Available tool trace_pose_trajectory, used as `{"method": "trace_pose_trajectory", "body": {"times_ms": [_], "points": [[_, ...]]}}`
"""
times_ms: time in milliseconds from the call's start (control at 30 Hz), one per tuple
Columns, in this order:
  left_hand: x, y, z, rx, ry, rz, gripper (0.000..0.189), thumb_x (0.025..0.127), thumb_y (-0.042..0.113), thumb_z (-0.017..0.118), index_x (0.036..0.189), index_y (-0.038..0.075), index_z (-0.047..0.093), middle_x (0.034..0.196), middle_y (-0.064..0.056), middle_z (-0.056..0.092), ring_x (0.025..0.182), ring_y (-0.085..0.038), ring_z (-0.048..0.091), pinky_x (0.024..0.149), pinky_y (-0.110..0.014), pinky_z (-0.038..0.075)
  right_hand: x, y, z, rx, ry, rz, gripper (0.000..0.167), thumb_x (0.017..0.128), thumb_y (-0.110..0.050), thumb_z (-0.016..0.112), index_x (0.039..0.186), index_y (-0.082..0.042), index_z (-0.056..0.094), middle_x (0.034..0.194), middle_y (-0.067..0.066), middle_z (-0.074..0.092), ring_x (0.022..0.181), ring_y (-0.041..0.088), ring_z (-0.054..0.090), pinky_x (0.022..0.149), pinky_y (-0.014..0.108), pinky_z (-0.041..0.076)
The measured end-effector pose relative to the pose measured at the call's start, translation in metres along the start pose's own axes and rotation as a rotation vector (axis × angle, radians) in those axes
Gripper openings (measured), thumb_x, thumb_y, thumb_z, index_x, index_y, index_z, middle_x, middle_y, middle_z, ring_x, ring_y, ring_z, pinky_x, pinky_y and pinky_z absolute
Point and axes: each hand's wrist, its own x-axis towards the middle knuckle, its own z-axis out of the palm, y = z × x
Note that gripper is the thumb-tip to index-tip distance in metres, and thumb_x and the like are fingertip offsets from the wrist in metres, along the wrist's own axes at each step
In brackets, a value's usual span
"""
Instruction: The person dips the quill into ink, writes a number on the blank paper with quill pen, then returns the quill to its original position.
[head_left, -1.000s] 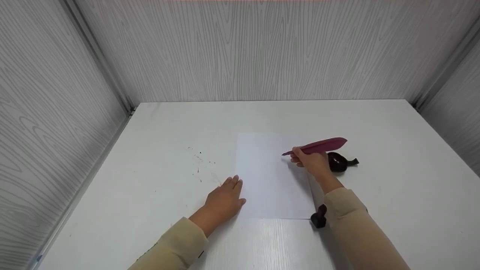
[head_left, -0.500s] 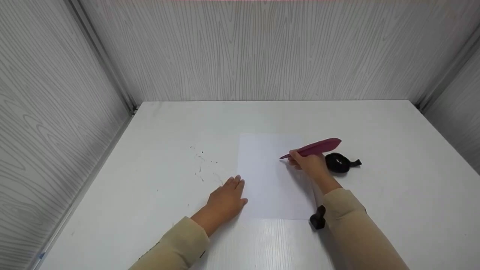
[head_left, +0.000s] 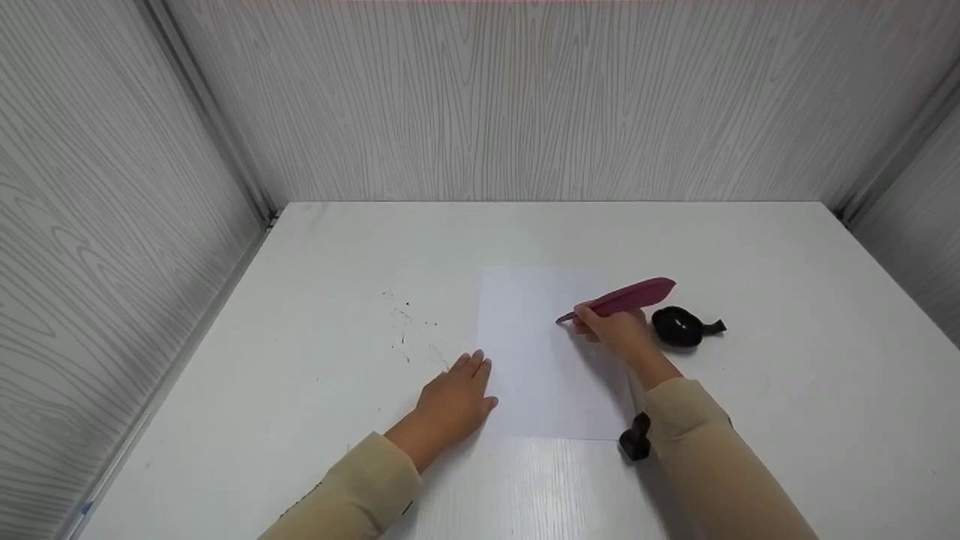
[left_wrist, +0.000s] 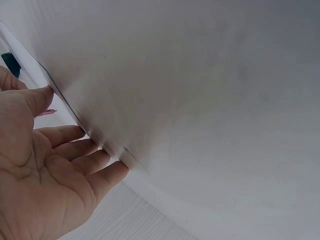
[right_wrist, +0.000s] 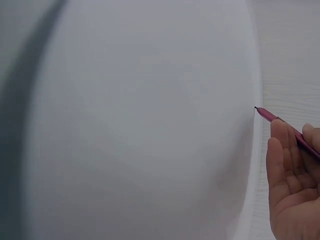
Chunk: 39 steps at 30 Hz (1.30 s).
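Observation:
My right hand [head_left: 616,330] pinches a dark red feather-shaped quill pen [head_left: 636,295] between thumb and fingers. The pen's tip meets or nearly meets the white sheet of paper [head_left: 532,375]; in the right wrist view the tip of the quill pen [right_wrist: 267,114] looks to be at the surface. My left hand [head_left: 454,401] rests with straight fingers on the paper's left edge. Seen from the left wrist, the fingertips of the left hand [left_wrist: 55,165] touch along an edge. No writing is discernible on the sheet.
A black round holder with a short stem [head_left: 678,327] lies right of the paper, beside the right hand. Another small black object [head_left: 636,439] sits at the paper's lower right corner, by the right sleeve. Dark specks [head_left: 405,326] mark the white table [head_left: 337,247]; grey wood-grain panels [head_left: 480,97] enclose it.
My right hand and the quill pen have shifted slightly left and toward me over the paper. The left hand stays on the paper's edge. The whole view has moved slightly.

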Motion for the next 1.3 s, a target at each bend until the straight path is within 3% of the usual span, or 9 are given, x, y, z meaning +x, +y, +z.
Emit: {"method": "trace_pose_trajectory", "body": {"times_ms": [667, 1300], "points": [[0.000, 0.000, -0.001, -0.003, -0.007, 0.007, 0.059, 0.098, 0.033, 0.052, 0.145, 0.001, 0.037, 0.153, -0.012, 0.030, 0.140, -0.027, 0.025, 0.107, -0.048, 0.030, -0.004, -0.001, 0.003, 0.025, -0.127, 0.013, 0.029, 0.090, -0.024, 0.068, 0.101, 0.003, 0.070, 0.086, 0.008, 0.072, 0.079, 0.014, 0.069, 0.073, 0.027, 0.055], [0.000, -0.001, -0.001, -0.016, -0.003, 0.008, 0.058, 0.099, 0.032, 0.052, 0.145, 0.001, 0.036, 0.152, -0.012, 0.030, 0.140, -0.027, 0.025, 0.107, -0.048, 0.030, -0.011, 0.004, -0.008, 0.003, -0.285, -0.073, 0.027, 0.091, -0.020, 0.067, 0.103, 0.004, 0.069, 0.090, 0.011, 0.071, 0.082, 0.018, 0.068, 0.074, 0.031, 0.055]]}}
